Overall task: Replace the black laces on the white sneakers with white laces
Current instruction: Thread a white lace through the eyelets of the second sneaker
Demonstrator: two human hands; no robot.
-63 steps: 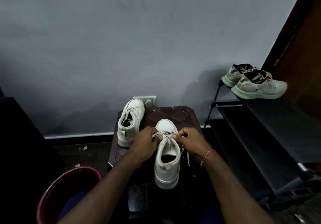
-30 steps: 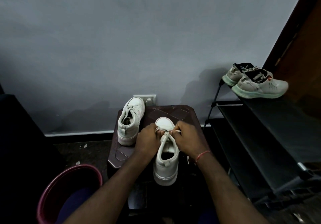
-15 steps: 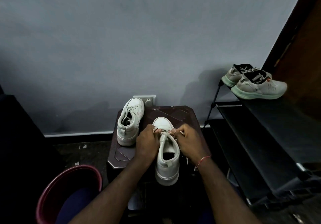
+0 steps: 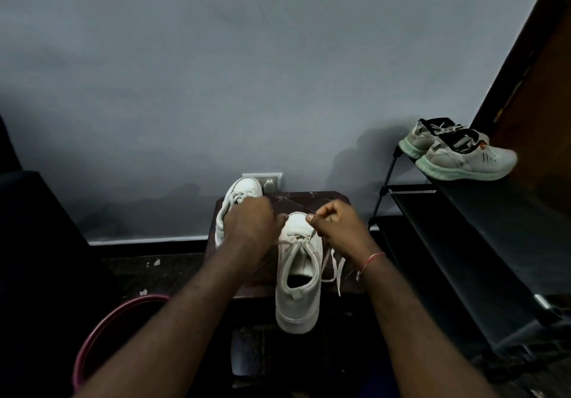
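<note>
Near sneaker (image 4: 298,302): white, on the tabletop (image 4: 329,197), toe to the wall, heel overhanging the front edge
White lace (image 4: 295,243): crossed over the tongue, loose ends trailing off the shoe's right side
Right hand (image 4: 338,227): pinching a strand above the toe
Left hand (image 4: 250,227): curled beside the toe; its hold is hidden, cannot tell
Second sneaker (image 4: 239,189): behind the left hand
Advice: probably snugging; pull both strands evenly, flat and untwisted

Shoe rack (image 4: 482,224) seemingly near on right
</note>
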